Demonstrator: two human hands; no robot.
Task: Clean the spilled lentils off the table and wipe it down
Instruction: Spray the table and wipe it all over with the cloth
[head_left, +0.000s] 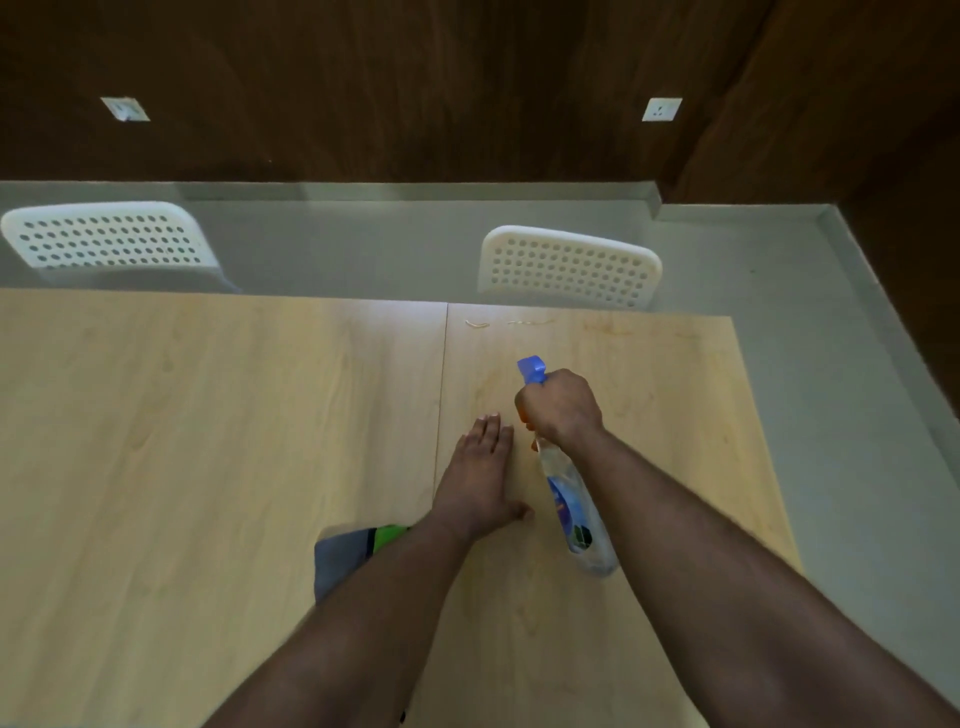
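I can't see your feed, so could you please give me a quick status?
Right hand grips spray bottle. Left hand flat on table. No lentils visible. Cloth under left forearm.

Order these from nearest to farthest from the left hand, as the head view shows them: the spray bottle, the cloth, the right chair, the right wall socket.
From the left hand:
1. Spray bottle, just to its right, gripped by the right hand.
2. Cloth, lower left, under the forearm.
3. Right chair, beyond the table edge.
4. Right wall socket, high on the wall.

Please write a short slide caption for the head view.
Right hand grips spray bottle over wooden table; left hand rests flat.
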